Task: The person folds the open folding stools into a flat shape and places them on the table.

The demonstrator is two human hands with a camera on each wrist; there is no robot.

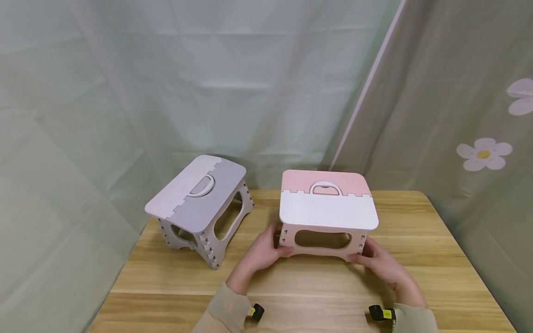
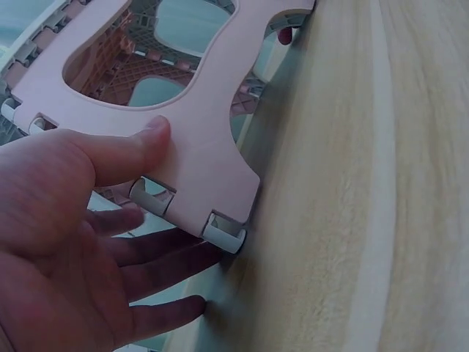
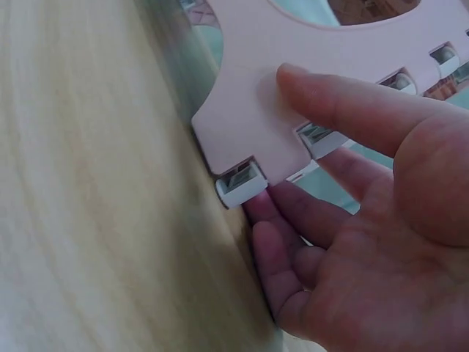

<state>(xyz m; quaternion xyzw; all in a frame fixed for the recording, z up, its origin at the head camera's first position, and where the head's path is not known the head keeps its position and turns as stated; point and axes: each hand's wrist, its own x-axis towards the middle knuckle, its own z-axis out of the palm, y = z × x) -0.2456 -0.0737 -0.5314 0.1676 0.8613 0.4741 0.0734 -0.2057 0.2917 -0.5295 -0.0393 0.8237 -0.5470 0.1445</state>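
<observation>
From above the person's head, I see a pink-and-white stool point(image 1: 329, 215) unfolded on the worktop point(image 1: 308, 289), squarely in front of them, with the left hand point(image 1: 262, 251) and the right hand point(image 1: 381, 264) at its two near lower corners. Gripping it low at both ends looks like a way to keep it level and straight. I cannot tell whether all its feet touch the wood. A grey stool point(image 1: 201, 208), also unfolded, stands at an angle off to the left, near the curtain point(image 1: 258, 92) and apart from both hands, perhaps to leave room.

By the left wrist, the thumb point(image 2: 124, 155) presses flat on the outer face of the pink leg panel point(image 2: 209, 139), and the fingers point(image 2: 172, 279) reach loosely behind its edge, slightly spread. The panel's corner lies between them in a light pinch, just beside the worktop.

By the right wrist, much the same: thumb on the panel's face, fingers point(image 3: 311, 214) curled behind and below the corner, which sits between them.
</observation>
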